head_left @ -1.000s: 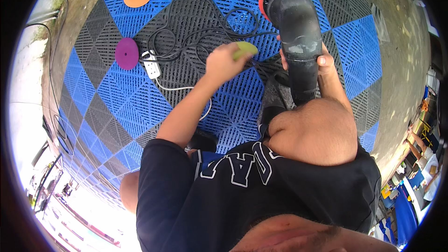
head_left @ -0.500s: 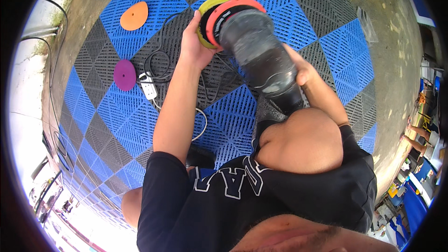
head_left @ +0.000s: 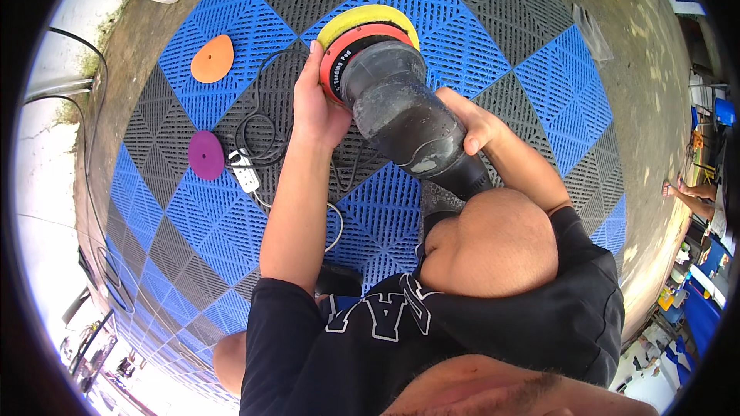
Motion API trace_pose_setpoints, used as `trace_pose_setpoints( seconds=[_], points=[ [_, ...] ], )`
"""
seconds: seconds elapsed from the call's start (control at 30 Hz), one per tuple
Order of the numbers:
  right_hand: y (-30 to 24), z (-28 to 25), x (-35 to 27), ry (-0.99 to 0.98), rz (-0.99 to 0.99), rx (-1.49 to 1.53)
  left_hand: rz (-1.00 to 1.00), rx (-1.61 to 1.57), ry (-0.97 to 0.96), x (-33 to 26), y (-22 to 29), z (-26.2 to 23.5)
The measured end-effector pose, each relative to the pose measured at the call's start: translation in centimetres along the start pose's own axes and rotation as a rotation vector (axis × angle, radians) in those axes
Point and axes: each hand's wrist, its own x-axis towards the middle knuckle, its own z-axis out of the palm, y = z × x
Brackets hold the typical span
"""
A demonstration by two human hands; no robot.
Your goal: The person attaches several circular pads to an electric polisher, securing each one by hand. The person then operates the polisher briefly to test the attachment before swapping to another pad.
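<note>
A black machine polisher (head_left: pixel 408 119) is tilted up in front of me, its red backing plate (head_left: pixel 351 42) facing away. A yellow foam pad (head_left: pixel 362 17) sits against that plate. My left hand (head_left: pixel 316 104) presses on the edge of the pad and plate. My right hand (head_left: pixel 474 119) grips the polisher's black body from the right side. My bent knee (head_left: pixel 493 243) is just below the tool.
An orange pad (head_left: pixel 212 58) and a purple pad (head_left: pixel 206 156) lie on the blue and black grid floor tiles (head_left: pixel 478 31). A white power strip (head_left: pixel 245 176) with black cable (head_left: pixel 262 139) lies by my left arm. A person's bare feet (head_left: pixel 690 196) show at the right.
The yellow pad went from my left hand's fingers onto the polisher's red plate. The polisher swung from upright at the right toward the middle, its head now tilted up and left.
</note>
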Motion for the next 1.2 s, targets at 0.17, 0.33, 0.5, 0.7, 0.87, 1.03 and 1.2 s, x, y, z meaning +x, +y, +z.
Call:
trace_pose_setpoints(
  seconds=[0.17, 0.33, 0.5, 0.7, 0.87, 1.03, 1.2],
  points=[
    [0.5, -0.3, -0.2, 0.01, -0.003, 0.016, 0.019, -0.02, -0.025, 0.1, -0.1, 0.1],
    [0.6, -0.5, -0.2, 0.012, -0.012, 0.027, 0.001, -0.016, -0.011, 0.0, -0.1, 0.2],
    [0.4, -0.5, -0.2, 0.026, -0.013, 0.023, 0.0, -0.006, -0.006, -0.1, -0.2, 0.3],
    [1.2, -1.0, -0.5, 0.042, -0.001, 0.101, -0.014, -0.005, -0.046, 0.3, -0.5, -0.7],
    [1.3, -0.2, -0.7, 0.157, -0.033, 0.202, -0.023, -0.066, -0.014, 0.0, -0.7, -0.1],
    [1.1, 0.3, 0.0, 0.155, -0.114, 0.13, -0.015, -0.023, -0.019, 0.0, -0.7, 0.1],
    [0.7, 0.7, 0.0, 0.177, -0.103, 0.165, 0.001, 0.03, -0.025, -0.1, -0.6, 0.1]
  ],
)
